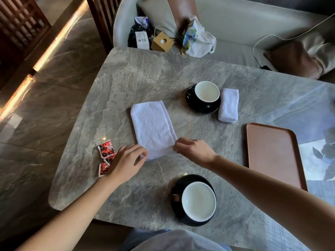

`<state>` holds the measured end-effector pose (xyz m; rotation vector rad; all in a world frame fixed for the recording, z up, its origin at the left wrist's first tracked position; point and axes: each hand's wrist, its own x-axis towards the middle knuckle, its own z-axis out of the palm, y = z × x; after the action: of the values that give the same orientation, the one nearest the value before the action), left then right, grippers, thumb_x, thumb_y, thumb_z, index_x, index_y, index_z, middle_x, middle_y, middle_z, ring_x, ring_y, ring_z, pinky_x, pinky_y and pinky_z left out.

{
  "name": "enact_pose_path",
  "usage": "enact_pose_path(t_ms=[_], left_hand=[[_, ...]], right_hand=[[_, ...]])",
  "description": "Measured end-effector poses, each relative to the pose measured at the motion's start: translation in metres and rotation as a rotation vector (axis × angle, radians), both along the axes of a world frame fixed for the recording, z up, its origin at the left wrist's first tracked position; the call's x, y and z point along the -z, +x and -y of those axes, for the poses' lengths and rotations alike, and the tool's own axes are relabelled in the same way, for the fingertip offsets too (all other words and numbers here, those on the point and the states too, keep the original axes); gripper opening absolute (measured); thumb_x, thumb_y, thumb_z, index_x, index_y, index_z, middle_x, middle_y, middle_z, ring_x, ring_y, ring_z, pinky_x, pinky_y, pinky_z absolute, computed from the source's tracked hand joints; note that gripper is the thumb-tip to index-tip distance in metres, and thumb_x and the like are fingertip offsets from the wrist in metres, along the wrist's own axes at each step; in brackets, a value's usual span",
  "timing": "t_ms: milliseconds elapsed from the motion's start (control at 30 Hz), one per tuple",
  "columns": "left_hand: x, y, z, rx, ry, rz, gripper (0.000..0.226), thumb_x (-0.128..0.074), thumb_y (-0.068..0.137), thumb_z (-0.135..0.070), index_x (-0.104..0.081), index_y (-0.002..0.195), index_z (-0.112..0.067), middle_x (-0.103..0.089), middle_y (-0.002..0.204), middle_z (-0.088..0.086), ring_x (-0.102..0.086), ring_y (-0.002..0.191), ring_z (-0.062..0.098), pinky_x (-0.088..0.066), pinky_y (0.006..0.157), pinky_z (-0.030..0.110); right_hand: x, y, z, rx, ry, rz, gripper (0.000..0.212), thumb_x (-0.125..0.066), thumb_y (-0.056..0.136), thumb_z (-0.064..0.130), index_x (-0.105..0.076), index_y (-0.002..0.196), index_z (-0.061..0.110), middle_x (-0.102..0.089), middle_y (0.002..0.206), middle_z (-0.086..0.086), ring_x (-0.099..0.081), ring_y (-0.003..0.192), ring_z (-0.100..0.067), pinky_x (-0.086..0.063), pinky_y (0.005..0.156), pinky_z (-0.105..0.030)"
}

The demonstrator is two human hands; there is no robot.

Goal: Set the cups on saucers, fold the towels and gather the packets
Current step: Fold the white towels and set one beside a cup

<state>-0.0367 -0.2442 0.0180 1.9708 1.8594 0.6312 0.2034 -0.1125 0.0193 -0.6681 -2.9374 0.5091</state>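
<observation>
A white towel (152, 125) lies folded into a long strip in the middle of the marble table (137, 73). My left hand (126, 162) pinches its near left corner and my right hand (194, 149) pinches its near right corner. A second white towel (228, 105) lies folded beside the far cup (207, 92), which stands on a black saucer (190, 98). The near cup (198, 201) stands on its own black saucer (178, 185). Red and white packets (106, 151) lie in a cluster at the left, partly under my left hand.
A brown tray (273, 153) lies at the right of the table. Beyond the far edge a seat holds bags (197, 38), a small wooden box (161, 42) and a white cable (261, 44). The table's left edge drops to a stone floor.
</observation>
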Motion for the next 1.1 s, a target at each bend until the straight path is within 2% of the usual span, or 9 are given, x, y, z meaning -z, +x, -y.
enact_pose_path(t_ms=[200,367,467,533,633,767,933,1033,1100], left_hand=[[-0.001,-0.003,0.007,-0.081,-0.027,0.124,0.01,-0.063,0.081,-0.007,-0.059,0.082,-0.017,-0.058,0.074,-0.009,-0.057,0.068,0.013,-0.047,0.065,0.028],[0.002,0.0,0.016,-0.151,-0.155,0.224,0.014,-0.058,0.083,-0.014,-0.051,0.081,-0.027,-0.061,0.071,-0.014,-0.063,0.068,0.009,-0.049,0.064,0.029],[0.001,0.005,0.019,-0.236,-0.273,0.457,0.018,-0.058,0.083,-0.006,-0.052,0.076,-0.021,-0.061,0.065,-0.008,-0.061,0.065,0.007,-0.047,0.063,0.028],[-0.003,0.01,0.02,-0.289,-0.328,0.645,0.02,-0.056,0.083,0.002,-0.053,0.074,-0.016,-0.059,0.061,-0.008,-0.054,0.057,0.002,-0.043,0.055,0.017],[-0.011,0.01,0.021,-0.304,-0.398,0.822,0.022,-0.055,0.086,0.002,-0.054,0.072,-0.015,-0.056,0.057,-0.013,-0.048,0.054,-0.003,-0.036,0.052,0.008],[-0.016,0.001,0.014,-0.352,-0.521,0.999,0.017,-0.056,0.089,-0.01,-0.055,0.074,-0.018,-0.053,0.061,-0.013,-0.044,0.063,0.003,-0.033,0.06,0.022],[-0.007,-0.009,-0.014,-0.519,-0.429,1.003,0.014,-0.06,0.086,-0.006,-0.056,0.079,-0.017,-0.056,0.072,-0.004,-0.049,0.068,0.007,-0.039,0.067,0.022],[0.009,-0.013,-0.035,-0.627,-0.352,0.902,0.021,-0.061,0.085,-0.003,-0.054,0.074,-0.019,-0.056,0.069,-0.002,-0.048,0.064,0.008,-0.037,0.061,0.016],[0.021,-0.016,-0.046,-0.678,-0.318,0.869,0.023,-0.062,0.084,-0.003,-0.053,0.072,-0.021,-0.056,0.069,-0.001,-0.047,0.064,0.009,-0.036,0.062,0.019]], right_hand=[[-0.004,0.005,0.003,-0.013,-0.014,0.003,0.014,-0.066,0.086,0.018,-0.069,0.099,0.014,-0.069,0.097,-0.005,-0.069,0.08,-0.028,-0.056,0.054,-0.037],[-0.004,0.006,0.01,0.057,-0.089,-0.02,0.014,-0.058,0.089,0.02,-0.064,0.101,0.017,-0.067,0.102,0.002,-0.066,0.086,-0.022,-0.054,0.06,-0.035],[-0.005,0.006,0.016,0.172,-0.294,-0.016,0.013,-0.056,0.087,0.019,-0.059,0.1,0.019,-0.066,0.098,0.003,-0.064,0.084,-0.018,-0.053,0.07,-0.036],[-0.006,0.006,0.02,0.247,-0.495,-0.021,0.012,-0.055,0.085,0.014,-0.058,0.096,0.018,-0.063,0.088,0.004,-0.061,0.077,-0.013,-0.05,0.07,-0.034],[-0.01,0.006,0.02,0.336,-0.741,-0.015,0.019,-0.053,0.084,0.007,-0.054,0.087,0.026,-0.056,0.079,0.017,-0.054,0.068,0.002,-0.041,0.065,-0.019],[-0.02,0.0,0.012,0.424,-1.025,-0.087,0.02,-0.049,0.09,0.001,-0.057,0.086,0.019,-0.056,0.083,0.004,-0.057,0.067,0.0,-0.048,0.06,-0.017],[-0.015,-0.026,-0.007,0.576,-0.923,-0.211,0.019,-0.049,0.092,0.0,-0.06,0.096,0.015,-0.056,0.096,-0.006,-0.062,0.084,-0.021,-0.06,0.072,-0.041],[0.0,-0.047,-0.016,0.667,-0.805,-0.198,0.021,-0.05,0.089,0.001,-0.064,0.097,0.014,-0.06,0.098,-0.007,-0.065,0.085,-0.031,-0.06,0.068,-0.045],[0.01,-0.059,-0.021,0.699,-0.735,-0.181,0.021,-0.051,0.087,0.002,-0.065,0.096,0.015,-0.063,0.093,-0.005,-0.064,0.08,-0.027,-0.058,0.07,-0.043]])
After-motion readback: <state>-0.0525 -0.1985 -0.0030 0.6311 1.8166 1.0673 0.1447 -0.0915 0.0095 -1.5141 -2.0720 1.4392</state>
